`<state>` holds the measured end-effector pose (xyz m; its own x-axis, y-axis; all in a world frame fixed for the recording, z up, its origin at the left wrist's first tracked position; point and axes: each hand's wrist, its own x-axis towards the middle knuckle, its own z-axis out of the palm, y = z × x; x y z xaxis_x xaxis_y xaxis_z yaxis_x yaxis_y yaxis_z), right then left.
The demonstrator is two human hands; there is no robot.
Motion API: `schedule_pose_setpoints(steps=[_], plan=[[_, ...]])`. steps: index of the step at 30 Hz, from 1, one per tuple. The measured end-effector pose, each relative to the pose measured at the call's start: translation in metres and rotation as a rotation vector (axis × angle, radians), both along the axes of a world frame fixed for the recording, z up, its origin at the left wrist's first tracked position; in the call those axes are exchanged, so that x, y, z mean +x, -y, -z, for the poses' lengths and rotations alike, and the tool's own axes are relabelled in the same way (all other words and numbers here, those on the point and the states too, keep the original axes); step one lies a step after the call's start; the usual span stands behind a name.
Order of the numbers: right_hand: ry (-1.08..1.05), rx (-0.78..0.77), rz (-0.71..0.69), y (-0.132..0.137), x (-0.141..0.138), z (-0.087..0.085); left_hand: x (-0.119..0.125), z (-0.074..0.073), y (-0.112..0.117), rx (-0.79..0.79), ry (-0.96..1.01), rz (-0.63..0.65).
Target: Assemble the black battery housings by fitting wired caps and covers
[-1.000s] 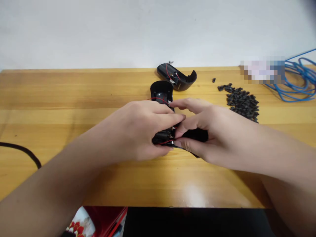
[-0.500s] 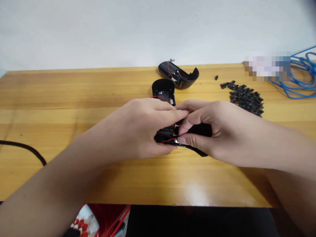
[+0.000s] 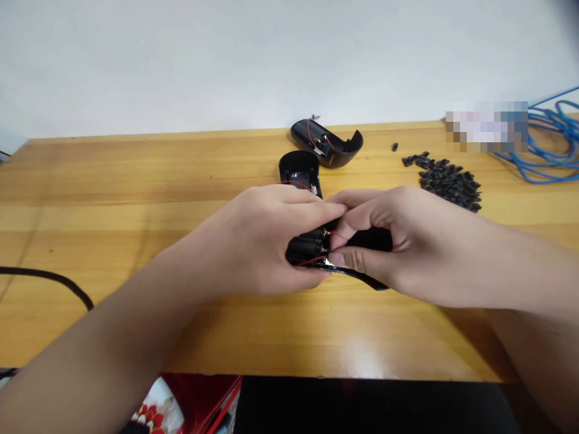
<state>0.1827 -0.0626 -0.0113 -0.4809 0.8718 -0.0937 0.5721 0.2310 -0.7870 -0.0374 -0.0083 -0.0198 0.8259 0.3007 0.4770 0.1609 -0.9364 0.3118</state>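
A curved black plastic housing (image 3: 357, 278) with battery slots, metal contacts and a thin red wire is between my hands, just above or on the wooden table. My left hand (image 3: 266, 238) wraps over its left side, thumb along the near edge and fingers across the far side. My right hand (image 3: 384, 235) pinches thumb and forefinger at the small metal contact (image 3: 328, 261) by the end of the red wire. Whether a loose part sits in that pinch is hidden. Past my hands, a similar black housing (image 3: 299, 164) with a red wire lies partly covered.
Another wired black housing (image 3: 337, 158) lies near the table's back edge. Several small black plastic pieces (image 3: 450, 184) form a pile on the right, with a coiled blue cable (image 3: 549, 154) beyond. A black cable (image 3: 49, 276) crosses the table (image 3: 113, 175) at left.
The view has shifted slightly. Both hands keep nearly the same hold on the housing, with my right finger and thumb still at the contact.
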Motion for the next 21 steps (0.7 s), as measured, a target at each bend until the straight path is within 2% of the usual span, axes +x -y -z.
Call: schedule_pose_setpoints(steps=[5, 8, 15, 21], plan=[[-0.008, 0.031, 0.003, 0.0004, -0.0008, -0.0005, 0.0001, -0.0004, 0.0007, 0.005, 0.013, -0.002], [-0.010, 0.041, 0.007, 0.0011, -0.0010, -0.0018, 0.0001, 0.0005, 0.0015, -0.064, 0.015, -0.007], [-0.007, -0.103, 0.001, 0.0005, -0.0013, -0.0087, 0.0017, 0.0004, 0.0038, -0.209, -0.031, -0.036], [-0.009, -0.001, -0.017, -0.0003, 0.0018, -0.0050, 0.0008, -0.0031, 0.0042, -0.227, -0.045, -0.013]])
